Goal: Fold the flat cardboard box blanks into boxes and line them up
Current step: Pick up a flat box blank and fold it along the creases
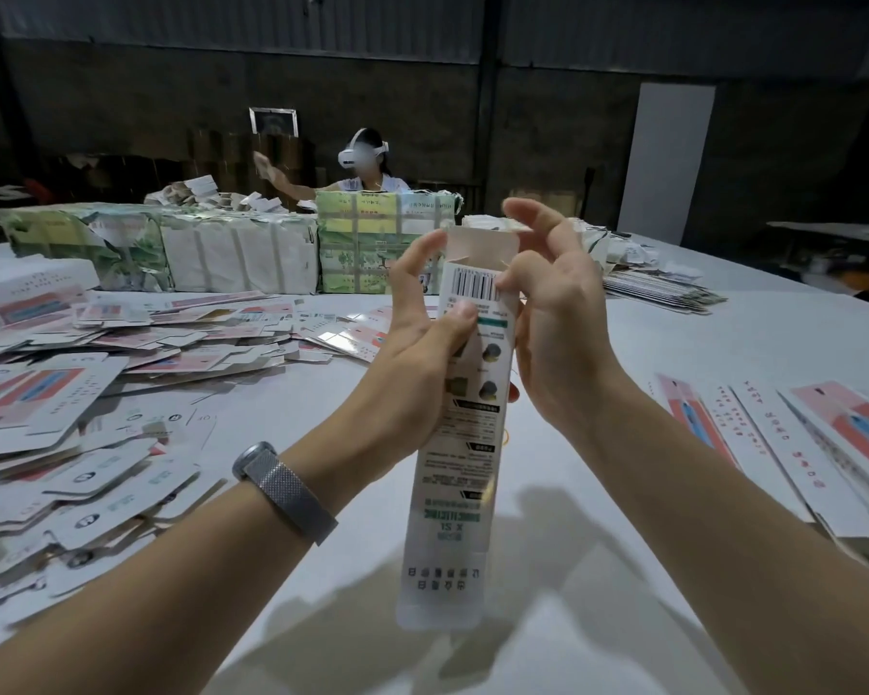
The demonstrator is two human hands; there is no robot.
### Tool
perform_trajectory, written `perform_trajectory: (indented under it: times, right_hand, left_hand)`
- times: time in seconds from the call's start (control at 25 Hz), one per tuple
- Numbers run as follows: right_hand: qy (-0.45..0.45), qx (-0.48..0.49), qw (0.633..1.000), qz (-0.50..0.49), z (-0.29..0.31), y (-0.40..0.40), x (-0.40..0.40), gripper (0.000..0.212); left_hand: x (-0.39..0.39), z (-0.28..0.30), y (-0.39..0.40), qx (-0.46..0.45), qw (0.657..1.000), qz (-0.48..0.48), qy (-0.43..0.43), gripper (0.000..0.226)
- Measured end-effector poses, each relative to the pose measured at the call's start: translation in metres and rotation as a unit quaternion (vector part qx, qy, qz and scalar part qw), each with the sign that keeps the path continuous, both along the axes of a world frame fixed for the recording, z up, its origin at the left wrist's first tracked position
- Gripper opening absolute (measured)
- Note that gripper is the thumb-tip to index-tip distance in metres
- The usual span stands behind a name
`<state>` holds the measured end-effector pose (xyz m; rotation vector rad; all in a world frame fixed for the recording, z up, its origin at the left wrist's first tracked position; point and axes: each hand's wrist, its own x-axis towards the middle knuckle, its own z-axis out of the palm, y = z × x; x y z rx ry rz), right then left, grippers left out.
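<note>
We hold one box upright at frame centre, left hand gripping it, right hand pinching near its open top flap. A few folded boxes lie lower right; the pile of blanks at left looks largely unfolded

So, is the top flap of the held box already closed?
No, the top flap stands upright above the box, which the left hand and right hand hold, and its top is open.

Two hands, one box
</note>
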<state>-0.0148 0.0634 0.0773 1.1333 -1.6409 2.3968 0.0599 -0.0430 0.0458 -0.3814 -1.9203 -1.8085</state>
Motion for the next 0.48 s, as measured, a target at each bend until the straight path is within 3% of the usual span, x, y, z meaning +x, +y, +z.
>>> perform_trajectory:
  times: [0.24,0.48]
  right_hand:
    - [0.042,0.035,0.998,-0.012,-0.0046,0.0002,0.0025,0.020]
    - [0.011,0.068,0.997,0.042,0.0037,0.0034,-0.0035,0.018]
  left_hand:
    - [0.0004,0.0014,-0.0028,0.005,1.000,-0.008,-0.016,0.048]
    - [-0.0008,0.0002,-0.0057,-0.038,0.998,-0.019,0.036,0.052]
